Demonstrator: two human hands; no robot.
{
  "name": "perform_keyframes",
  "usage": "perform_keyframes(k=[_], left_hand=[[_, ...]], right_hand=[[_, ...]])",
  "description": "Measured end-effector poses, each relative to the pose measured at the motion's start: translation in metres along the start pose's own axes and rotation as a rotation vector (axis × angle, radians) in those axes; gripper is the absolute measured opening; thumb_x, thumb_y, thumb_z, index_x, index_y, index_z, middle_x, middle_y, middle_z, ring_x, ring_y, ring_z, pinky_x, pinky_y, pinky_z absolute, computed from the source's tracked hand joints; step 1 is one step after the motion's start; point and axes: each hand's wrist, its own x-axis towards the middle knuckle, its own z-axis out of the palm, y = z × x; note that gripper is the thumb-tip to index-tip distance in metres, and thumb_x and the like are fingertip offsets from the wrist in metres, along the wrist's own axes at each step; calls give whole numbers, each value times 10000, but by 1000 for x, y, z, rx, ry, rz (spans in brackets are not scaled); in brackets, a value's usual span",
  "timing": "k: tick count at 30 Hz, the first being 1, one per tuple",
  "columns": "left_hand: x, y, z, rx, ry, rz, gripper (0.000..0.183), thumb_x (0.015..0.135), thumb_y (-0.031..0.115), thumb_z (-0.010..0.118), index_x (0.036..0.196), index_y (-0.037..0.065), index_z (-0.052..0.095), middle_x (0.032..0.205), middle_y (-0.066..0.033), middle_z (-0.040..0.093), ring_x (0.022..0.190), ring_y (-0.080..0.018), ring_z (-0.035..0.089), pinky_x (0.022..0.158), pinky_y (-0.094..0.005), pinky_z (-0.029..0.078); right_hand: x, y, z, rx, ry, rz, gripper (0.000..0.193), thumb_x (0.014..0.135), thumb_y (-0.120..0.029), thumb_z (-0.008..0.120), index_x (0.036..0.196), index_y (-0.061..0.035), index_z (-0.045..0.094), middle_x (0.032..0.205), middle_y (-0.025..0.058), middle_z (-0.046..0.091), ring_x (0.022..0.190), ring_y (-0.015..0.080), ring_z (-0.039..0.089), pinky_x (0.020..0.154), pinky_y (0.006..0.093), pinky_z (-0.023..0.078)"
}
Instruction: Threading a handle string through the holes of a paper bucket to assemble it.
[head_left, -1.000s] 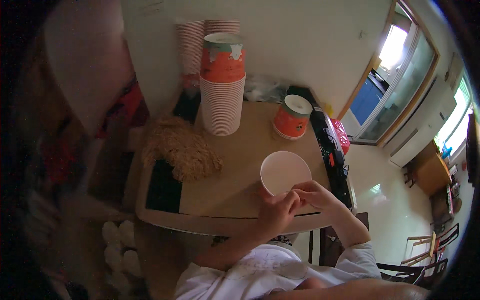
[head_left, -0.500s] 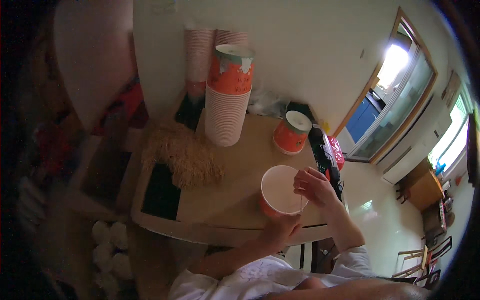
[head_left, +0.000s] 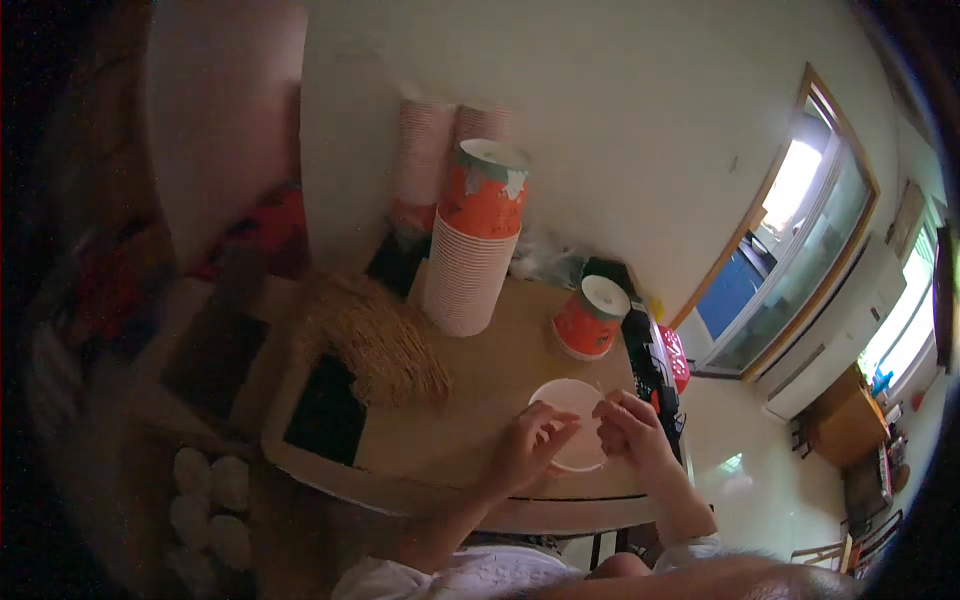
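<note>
Both hands meet over a white paper cup [head_left: 572,410] near the front edge of the worktop [head_left: 480,400] — the left hand [head_left: 528,450] has its fingers curled around the cup's near side, the right hand [head_left: 632,432] pinches at its rim with fingers bent. A moment ago the hands sat lower on the cup. Behind stand an upturned orange cup [head_left: 590,318], a tall cup stack [head_left: 473,250] and a straw-like heap [head_left: 375,340]; a window [head_left: 790,250] glows at right.
</note>
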Motion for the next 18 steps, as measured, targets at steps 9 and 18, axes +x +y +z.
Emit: perform_keyframes(k=[9, 18], left_hand=[[31, 7, 1, -232, -58, -85, 213, 819, 169, 636, 977, 27, 614, 845, -23, 621, 696, -80, 560, 585, -241, 464], [26, 5, 11, 384, 158, 325, 223, 826, 144, 621, 735, -8, 485, 665, -155, 508, 590, -315, 530, 533, -345, 429]], right_hand=[[7, 18, -3, -247, 59, -48, 189, 911, -230, 509, 938, -48, 550, 661, -55, 449, 543, 31, 410, 471, 188, 336], [9, 22, -10, -358, 140, -41, 120, 886, -138, 520, 989, -81, 542, 590, -96, 410, 484, -5, 356, 429, 171, 251]])
